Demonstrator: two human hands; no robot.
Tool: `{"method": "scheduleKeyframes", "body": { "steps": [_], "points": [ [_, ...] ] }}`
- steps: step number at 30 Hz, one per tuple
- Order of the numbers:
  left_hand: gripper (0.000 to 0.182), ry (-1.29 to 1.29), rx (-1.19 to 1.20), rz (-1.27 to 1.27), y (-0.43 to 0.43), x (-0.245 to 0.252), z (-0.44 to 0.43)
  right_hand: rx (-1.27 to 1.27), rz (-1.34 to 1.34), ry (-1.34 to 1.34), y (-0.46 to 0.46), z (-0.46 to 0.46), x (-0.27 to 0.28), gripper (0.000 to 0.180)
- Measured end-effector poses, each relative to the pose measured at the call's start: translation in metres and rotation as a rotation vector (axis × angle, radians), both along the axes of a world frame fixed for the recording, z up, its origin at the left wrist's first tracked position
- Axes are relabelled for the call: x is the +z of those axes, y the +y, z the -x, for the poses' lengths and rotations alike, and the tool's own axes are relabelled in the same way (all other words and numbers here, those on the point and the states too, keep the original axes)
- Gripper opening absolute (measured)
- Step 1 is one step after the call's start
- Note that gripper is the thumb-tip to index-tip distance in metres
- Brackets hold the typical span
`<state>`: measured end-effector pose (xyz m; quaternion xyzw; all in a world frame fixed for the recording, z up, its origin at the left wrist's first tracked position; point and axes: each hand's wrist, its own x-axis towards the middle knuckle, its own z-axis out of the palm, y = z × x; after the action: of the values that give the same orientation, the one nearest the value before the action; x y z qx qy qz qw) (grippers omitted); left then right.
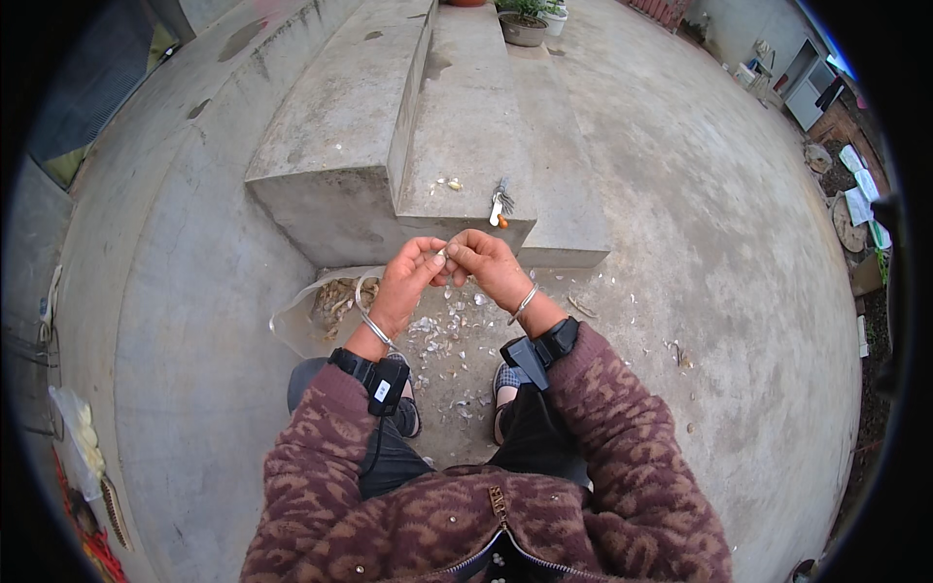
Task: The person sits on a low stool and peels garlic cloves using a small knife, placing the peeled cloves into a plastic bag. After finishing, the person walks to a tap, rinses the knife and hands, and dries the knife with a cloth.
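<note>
My left hand (408, 275) and my right hand (484, 261) meet at the fingertips in front of the concrete steps. Pinched between them is a small pale clove (441, 252), apparently garlic, mostly covered by the fingers. Thin papery skins (437, 331) litter the ground below, between my shoes. A clear plastic bag (289, 315) stands open beside my left wrist, with brownish dry pieces (337, 302) inside. On the step beyond my hands lie a few pale cloves (454, 184) and scraps of skin.
A bunch of keys (503, 200) with an orange fob rests near the front edge of the lower step (466, 146). Potted plants (523, 29) stand at the far end. Another plastic bag (82, 437) hangs or lies at the far left. Several bags (860, 189) line the right side.
</note>
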<state>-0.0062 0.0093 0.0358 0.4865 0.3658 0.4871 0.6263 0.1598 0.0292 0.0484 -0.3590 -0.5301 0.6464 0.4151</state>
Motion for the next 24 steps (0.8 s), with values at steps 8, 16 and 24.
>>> {"method": "scheduleKeyframes", "body": {
  "steps": [8,16,24],
  "points": [
    [0.019,-0.104,-0.035,0.101,0.0003,0.001,0.0023,0.094,0.036,0.068,-0.0006,-0.0023,-0.001,0.019],
    [0.017,-0.141,-0.069,0.152,0.0013,0.0004,0.0041,0.116,0.092,0.151,-0.0043,-0.0025,0.0023,0.015],
    [0.018,-0.166,0.023,0.115,0.0003,0.001,0.0019,-0.252,-0.161,-0.287,0.003,-0.0054,-0.0007,0.014]
  ]
}}
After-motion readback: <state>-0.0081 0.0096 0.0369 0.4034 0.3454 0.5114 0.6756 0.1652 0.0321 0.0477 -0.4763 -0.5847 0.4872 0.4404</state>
